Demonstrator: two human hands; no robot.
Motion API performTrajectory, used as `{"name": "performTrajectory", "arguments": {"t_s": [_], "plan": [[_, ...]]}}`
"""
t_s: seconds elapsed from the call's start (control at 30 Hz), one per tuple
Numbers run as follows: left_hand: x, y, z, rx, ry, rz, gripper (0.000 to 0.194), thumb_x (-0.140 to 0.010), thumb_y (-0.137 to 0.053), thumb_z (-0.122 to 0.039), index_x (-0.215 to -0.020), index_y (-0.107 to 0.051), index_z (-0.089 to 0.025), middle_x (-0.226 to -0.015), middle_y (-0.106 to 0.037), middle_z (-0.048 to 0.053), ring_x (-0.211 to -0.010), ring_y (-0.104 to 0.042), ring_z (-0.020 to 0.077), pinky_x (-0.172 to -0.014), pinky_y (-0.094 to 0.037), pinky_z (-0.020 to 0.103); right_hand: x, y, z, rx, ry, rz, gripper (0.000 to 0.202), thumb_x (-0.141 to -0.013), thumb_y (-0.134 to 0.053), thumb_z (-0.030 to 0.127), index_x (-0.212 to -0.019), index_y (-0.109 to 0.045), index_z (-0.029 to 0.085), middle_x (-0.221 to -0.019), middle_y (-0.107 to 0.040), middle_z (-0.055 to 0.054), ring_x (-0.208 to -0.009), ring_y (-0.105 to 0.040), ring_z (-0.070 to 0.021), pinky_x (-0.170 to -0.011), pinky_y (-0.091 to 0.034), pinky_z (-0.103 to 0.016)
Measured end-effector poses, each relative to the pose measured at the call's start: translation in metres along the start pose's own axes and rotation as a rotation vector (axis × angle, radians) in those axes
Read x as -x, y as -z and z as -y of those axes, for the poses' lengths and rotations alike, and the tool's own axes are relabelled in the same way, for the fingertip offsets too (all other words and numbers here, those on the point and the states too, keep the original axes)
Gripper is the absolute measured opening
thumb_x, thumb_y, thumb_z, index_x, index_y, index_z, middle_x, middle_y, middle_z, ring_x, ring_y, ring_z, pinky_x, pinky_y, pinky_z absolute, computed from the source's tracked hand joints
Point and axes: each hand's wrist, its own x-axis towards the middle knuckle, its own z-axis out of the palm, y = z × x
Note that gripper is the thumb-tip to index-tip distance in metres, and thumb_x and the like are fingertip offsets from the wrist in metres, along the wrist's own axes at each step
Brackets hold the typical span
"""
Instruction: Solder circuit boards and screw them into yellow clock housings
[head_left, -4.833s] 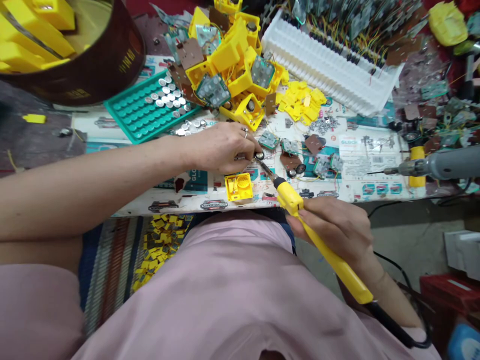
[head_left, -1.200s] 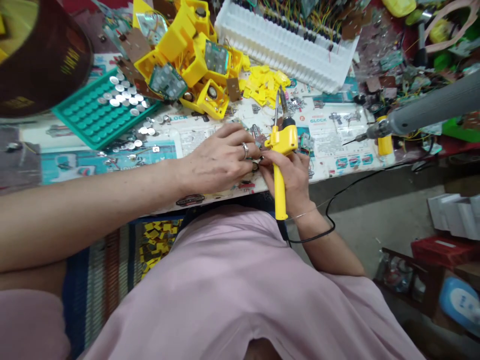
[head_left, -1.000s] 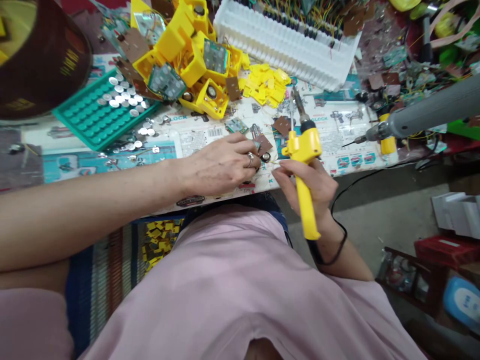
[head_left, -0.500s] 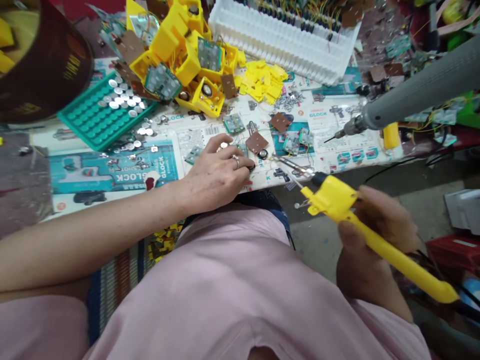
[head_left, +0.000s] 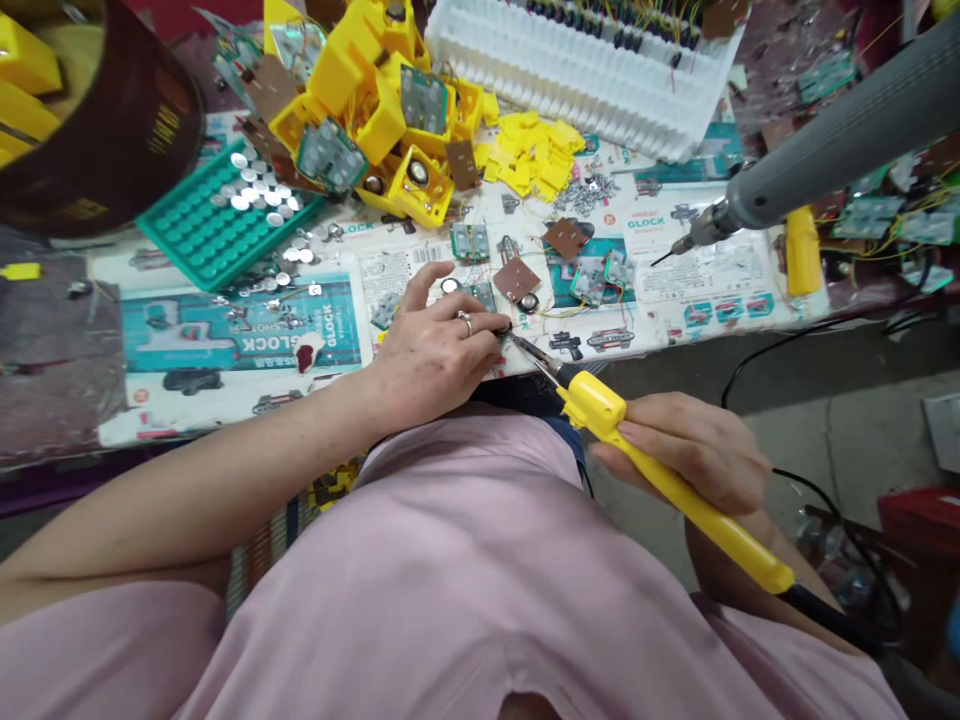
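My right hand (head_left: 697,450) is closed round the yellow handle of a soldering iron (head_left: 675,490). The iron's metal tip points left and meets a small round dark part (head_left: 507,329) at my left fingertips. My left hand (head_left: 442,345), with a ring on one finger, rests on the table edge and holds that part; its thumb side is partly hidden. Just beyond the fingers lie a brown square board (head_left: 517,279), a round part with a silver face and dark rim (head_left: 529,302), and a green circuit board (head_left: 470,242).
An electric screwdriver (head_left: 787,160) hangs in from the right. Yellow housings (head_left: 367,120), a green tray (head_left: 217,235) with silver discs, and a white ribbed tray (head_left: 570,75) stand at the back. A brown bucket (head_left: 142,130) is at left. Dark cables (head_left: 757,350) run at right.
My right hand has brought the soldering iron left, and its tip now meets the small round part at my left fingers. My left hand stays nearly in place. The view has shifted slightly.
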Motion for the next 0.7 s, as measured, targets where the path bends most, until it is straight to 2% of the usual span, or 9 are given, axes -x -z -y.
{"name": "performTrajectory", "arguments": {"t_s": [0.07, 0.17, 0.27, 0.4, 0.7], "plan": [[0.001, 0.0, 0.0, 0.01, -0.003, -0.009, 0.017, -0.091, -0.055, -0.017, -0.082, -0.068, -0.023, -0.108, -0.078, -0.004, -0.094, -0.071, 0.0187, -0.112, -0.042, 0.059, -0.008, -0.001, 0.0, -0.048, 0.096, -0.018, 0.04, -0.076, -0.082, 0.019, -0.109, -0.06, 0.024, -0.09, -0.075, 0.001, -0.075, -0.069, -0.0107, -0.07, -0.06, -0.022], [0.0, 0.0, 0.0, 0.014, -0.002, -0.01, 0.017, -0.092, -0.055, -0.017, -0.082, -0.067, -0.022, -0.108, -0.078, -0.004, -0.094, -0.071, 0.018, -0.112, -0.042, 0.058, -0.014, 0.003, 0.003, -0.042, 0.117, 0.004, 0.031, -0.079, -0.079, 0.02, -0.105, -0.061, 0.02, -0.089, -0.075, -0.002, -0.074, -0.069, -0.0119, -0.068, -0.062, -0.025], [-0.001, 0.0, 0.0, 0.024, 0.017, -0.001, 0.018, -0.092, -0.054, -0.016, -0.08, -0.067, -0.022, -0.105, -0.079, -0.003, -0.092, -0.071, 0.0172, -0.112, -0.042, 0.056, -0.016, 0.008, 0.007, 0.071, 0.182, 0.067, 0.023, -0.08, -0.079, 0.021, -0.097, -0.063, 0.022, -0.087, -0.075, -0.002, -0.077, -0.071, -0.013, -0.07, -0.063, -0.027], [-0.001, -0.001, 0.001, 0.076, 0.029, -0.016, 0.02, -0.092, -0.054, -0.017, -0.077, -0.067, -0.022, -0.104, -0.079, -0.003, -0.092, -0.072, 0.0188, -0.112, -0.041, 0.06, -0.015, 0.013, 0.01, 0.201, 0.281, 0.126, 0.021, -0.079, -0.08, 0.024, -0.092, -0.063, 0.024, -0.095, -0.076, -0.003, -0.083, -0.071, -0.0135, -0.072, -0.065, -0.027], [-0.002, 0.0, 0.003, 0.168, 0.098, 0.054, 0.024, -0.092, -0.053, -0.021, -0.076, -0.07, -0.026, -0.106, -0.079, -0.003, -0.097, -0.071, 0.0204, -0.115, -0.037, 0.065, -0.012, 0.018, 0.009, 0.061, 0.129, 0.147, 0.027, -0.079, -0.079, 0.021, -0.101, -0.065, 0.029, -0.097, -0.074, 0.001, -0.087, -0.072, -0.0126, -0.08, -0.065, -0.026]]}}
